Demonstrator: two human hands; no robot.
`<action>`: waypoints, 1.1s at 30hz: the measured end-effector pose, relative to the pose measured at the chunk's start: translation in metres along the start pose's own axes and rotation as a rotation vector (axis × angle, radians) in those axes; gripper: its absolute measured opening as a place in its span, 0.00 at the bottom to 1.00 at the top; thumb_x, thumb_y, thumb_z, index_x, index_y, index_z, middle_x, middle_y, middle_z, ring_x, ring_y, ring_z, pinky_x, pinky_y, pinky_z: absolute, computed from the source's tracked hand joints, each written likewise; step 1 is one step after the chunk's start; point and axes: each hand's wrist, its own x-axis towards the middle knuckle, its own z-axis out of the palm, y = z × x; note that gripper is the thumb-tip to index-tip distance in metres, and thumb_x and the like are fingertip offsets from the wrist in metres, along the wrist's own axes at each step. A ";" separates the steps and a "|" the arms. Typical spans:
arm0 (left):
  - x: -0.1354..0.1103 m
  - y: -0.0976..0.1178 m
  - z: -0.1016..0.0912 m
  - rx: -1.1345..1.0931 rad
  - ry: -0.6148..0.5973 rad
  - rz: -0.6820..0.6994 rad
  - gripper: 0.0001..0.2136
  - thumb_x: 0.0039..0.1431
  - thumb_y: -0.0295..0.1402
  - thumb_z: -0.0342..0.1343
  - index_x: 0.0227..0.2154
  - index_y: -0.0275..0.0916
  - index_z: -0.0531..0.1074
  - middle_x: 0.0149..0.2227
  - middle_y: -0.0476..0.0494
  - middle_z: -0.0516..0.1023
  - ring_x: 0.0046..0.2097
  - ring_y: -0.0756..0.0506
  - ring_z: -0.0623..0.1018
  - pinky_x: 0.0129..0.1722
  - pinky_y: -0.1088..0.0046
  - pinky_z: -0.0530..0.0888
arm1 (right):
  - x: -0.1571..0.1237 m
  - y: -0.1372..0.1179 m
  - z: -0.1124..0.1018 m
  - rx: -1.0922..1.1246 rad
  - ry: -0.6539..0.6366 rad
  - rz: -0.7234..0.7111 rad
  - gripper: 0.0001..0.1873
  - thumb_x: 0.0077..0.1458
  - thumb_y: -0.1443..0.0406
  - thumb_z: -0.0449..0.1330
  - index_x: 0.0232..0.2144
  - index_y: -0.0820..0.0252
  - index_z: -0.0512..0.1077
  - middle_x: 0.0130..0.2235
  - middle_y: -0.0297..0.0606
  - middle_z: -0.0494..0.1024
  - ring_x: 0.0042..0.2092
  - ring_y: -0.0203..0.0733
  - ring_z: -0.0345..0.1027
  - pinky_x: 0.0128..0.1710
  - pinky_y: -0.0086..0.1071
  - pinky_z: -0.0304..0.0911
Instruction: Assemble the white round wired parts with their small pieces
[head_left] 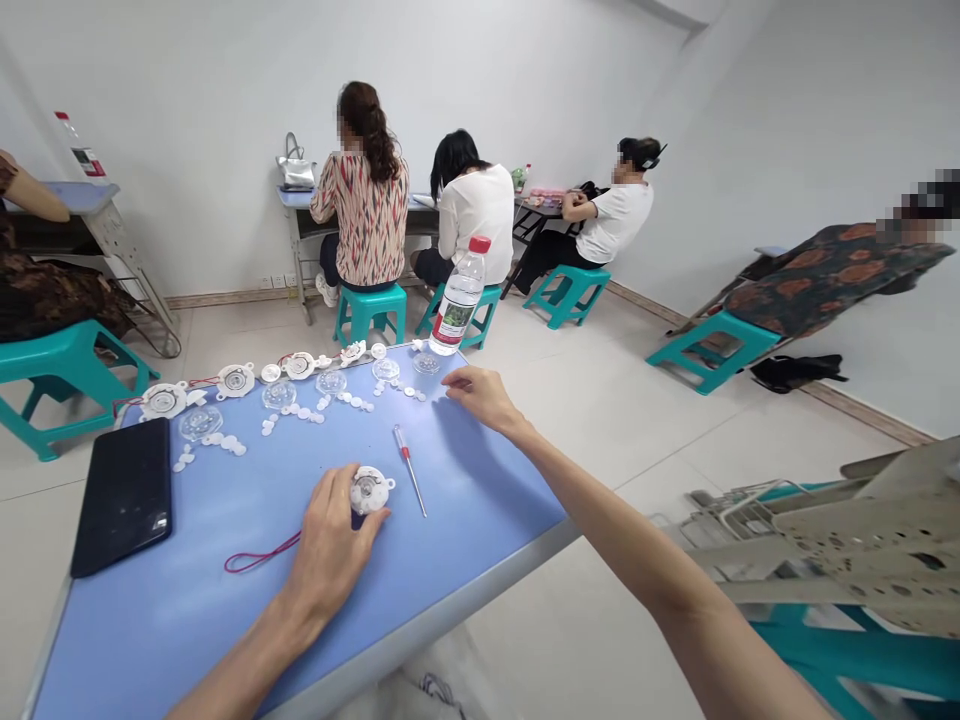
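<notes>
My left hand (334, 530) grips a round white plastic case (370, 491) with small side lugs, its fingers on the left and the thumb at the near edge. A looped red cord (262, 556) trails out from under that hand. Beside the case lies a small screwdriver (409, 468) with a clear and red handle. Out over the far right of the desk, my right hand (480, 395) is pinched closed. Whatever sits between its fingertips, if anything, is too small to make out. Just left of it are a clear plastic disc (426, 362) and small white round pieces (415, 394).
A water bottle (457, 300) stands at the blue desk's (247, 640) far right corner. Several white cases (235, 379) and clear discs (279, 395) line the back edge. A black phone (124, 495) lies at left. Several people sit on green stools (369, 308) beyond.
</notes>
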 end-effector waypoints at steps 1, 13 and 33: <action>0.000 0.000 0.000 0.001 -0.003 -0.006 0.21 0.56 0.32 0.60 0.52 0.38 0.64 0.47 0.39 0.74 0.49 0.38 0.75 0.47 0.59 0.74 | 0.007 0.001 0.004 -0.010 0.004 0.009 0.11 0.47 0.72 0.59 0.34 0.60 0.78 0.31 0.36 0.81 0.34 0.39 0.75 0.39 0.31 0.69; -0.001 0.002 0.000 -0.017 -0.016 -0.034 0.22 0.55 0.29 0.62 0.52 0.38 0.64 0.47 0.40 0.73 0.49 0.39 0.75 0.48 0.59 0.73 | 0.023 0.010 0.022 -0.061 0.034 0.014 0.10 0.48 0.71 0.62 0.36 0.61 0.78 0.32 0.38 0.81 0.36 0.41 0.75 0.40 0.32 0.68; -0.003 0.004 0.000 -0.016 -0.010 -0.036 0.22 0.55 0.30 0.61 0.52 0.39 0.64 0.47 0.40 0.74 0.49 0.39 0.75 0.48 0.60 0.73 | 0.022 0.012 0.029 -0.050 0.125 0.018 0.07 0.49 0.70 0.60 0.31 0.60 0.78 0.32 0.39 0.82 0.35 0.43 0.74 0.40 0.34 0.67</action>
